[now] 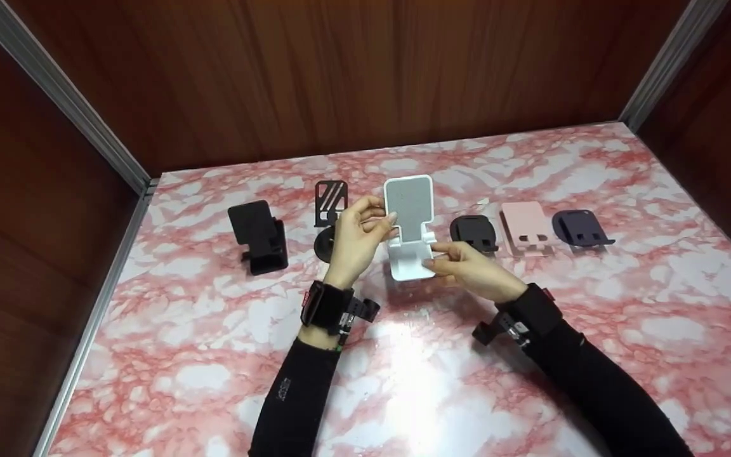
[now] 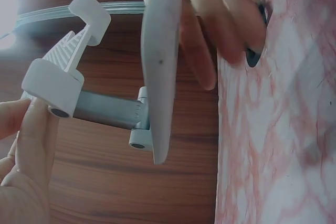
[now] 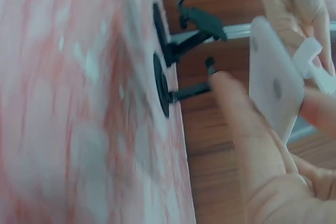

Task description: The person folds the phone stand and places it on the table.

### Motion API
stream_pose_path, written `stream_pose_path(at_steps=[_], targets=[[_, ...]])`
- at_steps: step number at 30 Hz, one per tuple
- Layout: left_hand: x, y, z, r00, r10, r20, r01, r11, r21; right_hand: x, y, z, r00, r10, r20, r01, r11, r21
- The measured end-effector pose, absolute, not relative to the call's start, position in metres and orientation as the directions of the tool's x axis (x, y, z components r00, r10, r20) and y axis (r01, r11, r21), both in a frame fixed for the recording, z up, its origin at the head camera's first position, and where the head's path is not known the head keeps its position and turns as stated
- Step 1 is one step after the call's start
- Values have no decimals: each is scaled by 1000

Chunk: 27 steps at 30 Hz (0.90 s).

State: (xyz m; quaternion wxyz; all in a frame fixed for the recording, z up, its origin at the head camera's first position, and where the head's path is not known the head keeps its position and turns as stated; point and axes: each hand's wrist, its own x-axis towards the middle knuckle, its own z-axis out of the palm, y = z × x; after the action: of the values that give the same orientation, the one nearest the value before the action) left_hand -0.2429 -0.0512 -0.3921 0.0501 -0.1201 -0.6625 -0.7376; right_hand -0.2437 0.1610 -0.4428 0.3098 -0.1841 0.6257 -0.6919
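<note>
A white phone stand (image 1: pixel 411 209) with a grey pad on its upper plate is held up above the table between both hands. My left hand (image 1: pixel 360 238) pinches the left side of that plate, thumb in front. On the other side, my right hand (image 1: pixel 470 270) grips the stand's base, its thumb on the face and fingers behind. In the left wrist view, a flat metal arm (image 2: pixel 107 109) joins the plate to the base (image 2: pixel 161 66). The base's underside (image 3: pixel 275 80), with small round feet, shows in the right wrist view.
A black phone stand (image 1: pixel 261 236) and a slotted black one on a round base (image 1: pixel 331 202) are on the left. To the right come a black round-based stand (image 1: pixel 473 233), a pink one (image 1: pixel 525 225) and a dark blue one (image 1: pixel 581 227). Wooden walls (image 1: pixel 365 76) enclose the marbled table (image 1: pixel 213 374).
</note>
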Motion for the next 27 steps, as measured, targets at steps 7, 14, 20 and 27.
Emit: stream_pose_path(at_steps=[7, 14, 20, 27], targets=[[-246, -55, -393, -964, 78, 253, 246, -82, 966, -241, 159, -441, -764, -623, -167, 337, -165, -927], [-242, -63, -384, -960, 83, 267, 269, 16, 963, -239, 157, -438, -755, -633, -172, 348, -165, -923], [-228, -66, -365, -946, 82, 314, 320, 75, 945, -235, 155, -435, -749, -642, -160, 365, -199, -910], [-234, -64, -375, -916, 68, 395, 400, 189, 897, -231, 153, -434, -758, -635, -151, 345, -194, -918]])
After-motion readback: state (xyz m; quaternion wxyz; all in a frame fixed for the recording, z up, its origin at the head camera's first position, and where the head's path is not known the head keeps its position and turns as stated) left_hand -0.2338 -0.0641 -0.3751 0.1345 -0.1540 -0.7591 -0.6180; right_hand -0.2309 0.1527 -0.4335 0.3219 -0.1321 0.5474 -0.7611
